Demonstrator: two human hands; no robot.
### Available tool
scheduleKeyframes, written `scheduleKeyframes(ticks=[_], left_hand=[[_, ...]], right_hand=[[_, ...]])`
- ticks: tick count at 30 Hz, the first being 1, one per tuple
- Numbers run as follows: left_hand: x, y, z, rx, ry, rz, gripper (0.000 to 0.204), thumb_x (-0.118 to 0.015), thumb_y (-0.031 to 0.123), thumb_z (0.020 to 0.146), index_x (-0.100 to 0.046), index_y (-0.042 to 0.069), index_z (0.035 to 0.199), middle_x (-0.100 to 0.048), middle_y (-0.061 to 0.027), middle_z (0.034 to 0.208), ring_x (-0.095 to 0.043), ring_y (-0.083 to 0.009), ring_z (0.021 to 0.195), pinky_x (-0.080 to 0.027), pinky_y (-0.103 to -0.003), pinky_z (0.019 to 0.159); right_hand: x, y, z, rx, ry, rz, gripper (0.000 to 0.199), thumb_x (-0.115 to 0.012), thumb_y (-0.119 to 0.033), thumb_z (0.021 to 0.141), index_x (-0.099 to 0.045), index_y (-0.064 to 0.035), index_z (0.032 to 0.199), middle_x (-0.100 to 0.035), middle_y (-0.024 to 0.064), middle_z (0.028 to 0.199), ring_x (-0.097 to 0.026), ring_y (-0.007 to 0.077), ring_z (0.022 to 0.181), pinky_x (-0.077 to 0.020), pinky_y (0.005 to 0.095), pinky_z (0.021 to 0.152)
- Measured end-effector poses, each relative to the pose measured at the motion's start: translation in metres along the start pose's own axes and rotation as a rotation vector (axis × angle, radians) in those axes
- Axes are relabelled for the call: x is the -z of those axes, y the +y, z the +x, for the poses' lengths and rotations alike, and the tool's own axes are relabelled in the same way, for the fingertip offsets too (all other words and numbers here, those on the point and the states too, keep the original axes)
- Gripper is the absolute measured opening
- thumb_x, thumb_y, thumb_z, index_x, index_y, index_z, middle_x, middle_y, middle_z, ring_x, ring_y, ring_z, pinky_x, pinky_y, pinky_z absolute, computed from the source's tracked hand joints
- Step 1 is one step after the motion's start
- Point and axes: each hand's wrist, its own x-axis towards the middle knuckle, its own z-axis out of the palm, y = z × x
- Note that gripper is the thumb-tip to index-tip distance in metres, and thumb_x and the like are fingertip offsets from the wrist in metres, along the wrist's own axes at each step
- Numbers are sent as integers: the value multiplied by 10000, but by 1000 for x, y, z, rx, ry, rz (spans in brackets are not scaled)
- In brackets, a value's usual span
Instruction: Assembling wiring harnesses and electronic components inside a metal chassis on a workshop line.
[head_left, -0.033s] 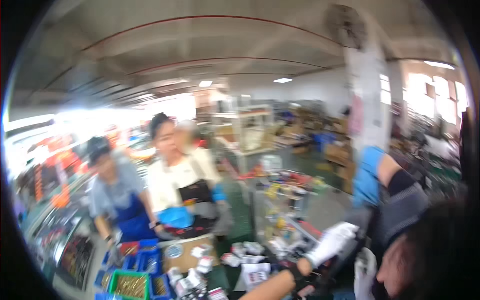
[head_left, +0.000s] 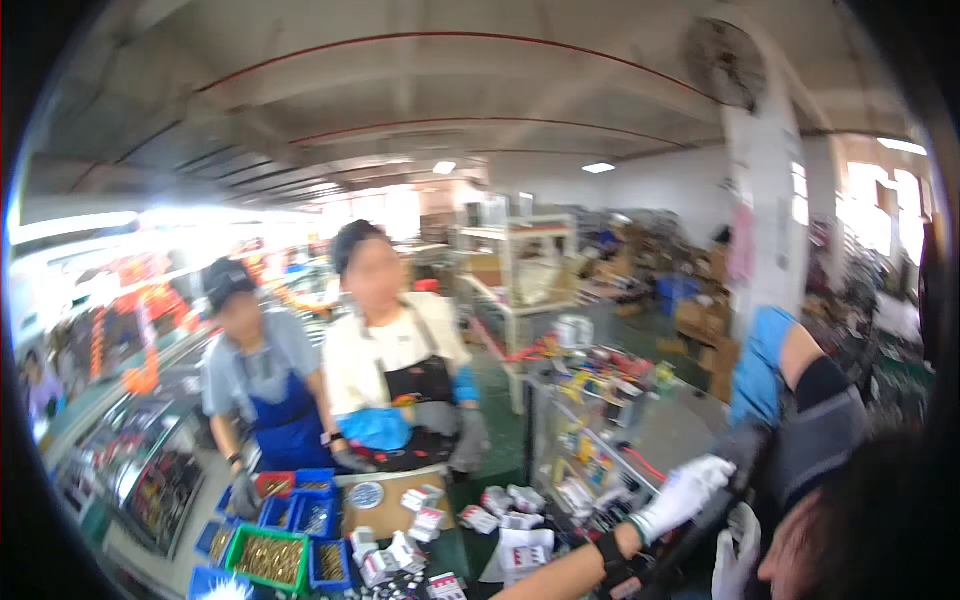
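Note:
My right hand (head_left: pixel 682 494), in a white glove with a dark band at the wrist, reaches to the right. Its fingers look stretched out, their tips against or just in front of a dark surface beside a co-worker (head_left: pixel 820 530). No held thing shows in it. A white blurred patch at the lower left edge appears to be my left hand (head_left: pixel 230 590), near a green bin (head_left: pixel 236 552) of brass-coloured small parts; its fingers cannot be made out. Another white-gloved hand (head_left: pixel 736 556) is close to the co-worker at the right; whose it is cannot be told.
Blue bins (head_left: pixel 313 482) of small parts surround the green one. Small white-and-red boxes (head_left: pixel 405 550) lie by a cardboard sheet (head_left: pixel 385 515). Two people stand across the table, one in a blue apron (head_left: pixel 285 420), the other in a black apron (head_left: pixel 412 378). A cluttered bench (head_left: pixel 650 435) stands beyond my right arm.
The view has shifted, so the scene sits farther right and looks sharper. A white glove now shows at the lower left edge. My right hand stays stretched toward the co-worker.

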Motion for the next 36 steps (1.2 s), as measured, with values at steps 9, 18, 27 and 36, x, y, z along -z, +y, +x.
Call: scheduleKeyframes(ticks=[9, 18, 27, 36], left_hand=[[19, -14, -52, 86, -48, 456, 207, -492, 134, 917, -632, 48, 1042, -638, -116, 1062, -581, -292, 1084, -280, -427, 1126], [20, -11, -66, -362, 168, 629, 128, -509, 160, 890, -619, 117, 939, -616, -71, 942, -573, -242, 991, -298, -454, 1089], [24, -3, -51, -216, 71, 623, 68, -545, 138, 863, -566, 78, 840, -563, -100, 852, -576, -302, 893, -390, -395, 900], [26, -3, -50, -225, 19, 663, 70, -544, 124, 850, -599, 91, 878, -577, -75, 934, -552, -249, 1001, -368, -376, 928]], right_hand=[[-59, -21, 20, 418, -92, -801, 439, -541, -291, 951, -547, 9, 1272, -564, 227, 1216, -524, 396, 1124, -404, 472, 999], [-63, -1, 20, 548, 4, -824, 395, -495, -318, 975, -617, 13, 1152, -608, 229, 1120, -544, 413, 1046, -418, 500, 945], [-63, -6, 26, 407, 56, -754, 265, -549, -205, 940, -659, 13, 1042, -652, 212, 1011, -596, 400, 955, -458, 484, 888], [-56, 34, 30, 313, 65, -720, 216, -574, -12, 814, -613, -17, 1026, -607, 144, 1052, -566, 319, 1024, -428, 423, 935]])
